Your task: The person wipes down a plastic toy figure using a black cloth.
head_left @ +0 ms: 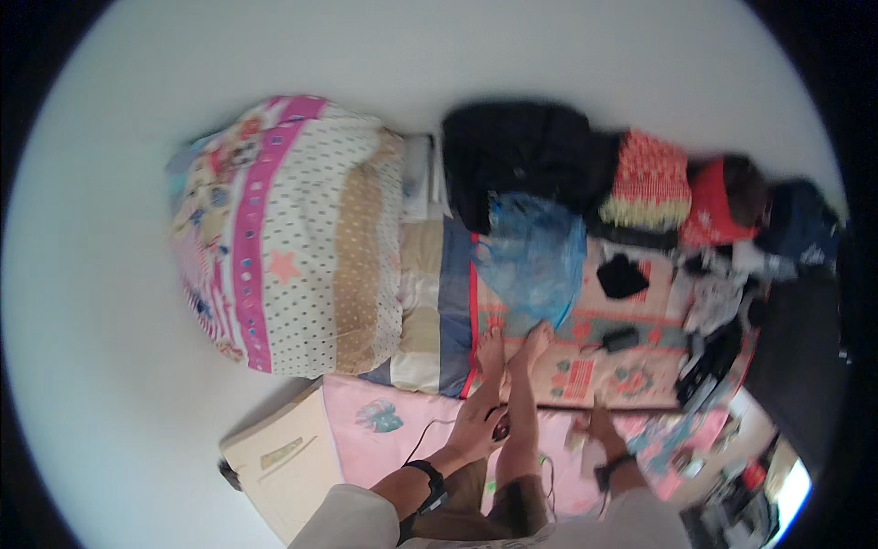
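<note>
My left hand [473, 434] is closed around a small dark rounded thing [500, 426] with a reddish glint, shaped like a computer mouse. A thin black cable [422, 439] runs beside this hand over the pink sheet [425, 423]. My right hand [601, 428] is off to the right of my legs, above the same sheet, close to a small pale thing [577, 434]. One finger seems to point away from me; the others are too blurred to read. Each wrist wears a dark band. My bare legs [519, 416] stretch forward between the hands.
Beyond my feet lie a blue plastic bag [535, 256] and a dark cloth heap [521, 146] on a patterned mat [585, 375]. A big bundled quilt [311, 229] fills the left. Folded clothes [647, 183], a black pouch [622, 276] and a small black box [622, 339] are at right.
</note>
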Demonstrator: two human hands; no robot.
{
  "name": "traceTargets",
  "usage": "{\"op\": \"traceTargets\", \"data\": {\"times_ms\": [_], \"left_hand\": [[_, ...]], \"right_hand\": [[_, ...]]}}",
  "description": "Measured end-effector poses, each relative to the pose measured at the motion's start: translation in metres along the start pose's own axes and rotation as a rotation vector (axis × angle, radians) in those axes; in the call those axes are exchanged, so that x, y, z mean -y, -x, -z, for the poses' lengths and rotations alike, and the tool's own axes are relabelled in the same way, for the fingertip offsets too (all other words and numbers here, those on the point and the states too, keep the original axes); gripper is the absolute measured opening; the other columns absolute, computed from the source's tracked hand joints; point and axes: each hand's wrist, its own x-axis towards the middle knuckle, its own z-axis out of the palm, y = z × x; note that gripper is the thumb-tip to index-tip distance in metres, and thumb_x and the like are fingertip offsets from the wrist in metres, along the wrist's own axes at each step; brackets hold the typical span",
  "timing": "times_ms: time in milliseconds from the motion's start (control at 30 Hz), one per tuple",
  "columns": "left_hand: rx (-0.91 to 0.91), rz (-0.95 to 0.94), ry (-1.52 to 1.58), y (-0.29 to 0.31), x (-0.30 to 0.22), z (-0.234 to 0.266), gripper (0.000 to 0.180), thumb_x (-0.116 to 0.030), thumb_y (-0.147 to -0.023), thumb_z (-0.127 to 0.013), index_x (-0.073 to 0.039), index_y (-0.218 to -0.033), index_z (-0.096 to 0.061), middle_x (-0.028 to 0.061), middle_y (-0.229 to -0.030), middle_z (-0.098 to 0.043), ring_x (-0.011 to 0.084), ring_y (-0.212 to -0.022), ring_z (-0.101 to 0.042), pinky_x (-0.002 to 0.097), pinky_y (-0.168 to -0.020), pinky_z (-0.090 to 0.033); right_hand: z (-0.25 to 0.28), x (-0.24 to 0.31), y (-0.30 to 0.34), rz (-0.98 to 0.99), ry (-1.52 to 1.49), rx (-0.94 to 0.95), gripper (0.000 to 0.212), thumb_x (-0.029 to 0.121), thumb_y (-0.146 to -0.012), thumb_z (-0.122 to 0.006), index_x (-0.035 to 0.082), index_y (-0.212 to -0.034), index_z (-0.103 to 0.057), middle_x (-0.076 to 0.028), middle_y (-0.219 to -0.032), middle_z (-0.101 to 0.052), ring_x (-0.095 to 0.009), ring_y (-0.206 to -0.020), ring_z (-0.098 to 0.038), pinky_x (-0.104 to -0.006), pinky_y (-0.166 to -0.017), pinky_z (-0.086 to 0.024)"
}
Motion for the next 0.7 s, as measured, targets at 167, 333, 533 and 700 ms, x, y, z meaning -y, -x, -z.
{"op": "traceTargets", "data": {"times_ms": [167, 333, 533, 700], "left_hand": [[0.185, 0.238, 0.079, 0.040, -0.058, 0.045, 0.057, -0.032, -0.078, -0.073, -0.012, -0.127, -0.052, 0.0173, -0.122, -0.057, 0.0400, -0.100, -0.065, 0.0517, -0.082, -0.055], [0.051, 0.368, 0.235, 0.103, -0.084, 0.123, 0.046, -0.036, -0.079, -0.075, -0.009, -0.112, -0.057, 0.0124, -0.115, -0.060, 0.0306, -0.090, -0.069, 0.0420, -0.075, -0.056], [-0.335, 0.669, 0.030, 0.224, -0.077, 0.150, 0.059, -0.030, -0.073, -0.082, -0.012, -0.121, -0.052, 0.0155, -0.122, -0.056, 0.0402, -0.098, -0.065, 0.0508, -0.079, -0.055], [-0.452, 0.886, 0.127, 0.294, -0.125, 0.145, 0.062, -0.029, -0.072, -0.083, -0.013, -0.123, -0.052, 0.0152, -0.123, -0.055, 0.0402, -0.099, -0.065, 0.0496, -0.082, -0.056]], "right_hand": [[0.056, 0.017, 0.159, -0.286, -0.046, -0.168, 0.055, 0.048, -0.063, -0.089, 0.000, -0.085, -0.075, -0.019, -0.072, -0.069, -0.031, -0.072, -0.068, -0.0410, -0.077, -0.056], [0.131, 0.029, 0.212, -0.241, -0.018, -0.199, 0.038, 0.044, -0.076, -0.082, 0.007, -0.077, -0.075, -0.012, -0.070, -0.070, -0.022, -0.068, -0.070, -0.0363, -0.066, -0.055], [0.242, 0.096, 0.236, -0.294, -0.026, 0.127, 0.048, 0.053, -0.067, -0.084, 0.009, -0.084, -0.077, -0.013, -0.079, -0.071, -0.023, -0.082, -0.069, -0.0385, -0.074, -0.053], [0.317, 0.144, 0.224, -0.191, -0.008, 0.357, 0.033, 0.035, -0.078, -0.076, 0.004, -0.091, -0.075, -0.013, -0.079, -0.072, -0.022, -0.073, -0.070, -0.0371, -0.071, -0.054]]}}
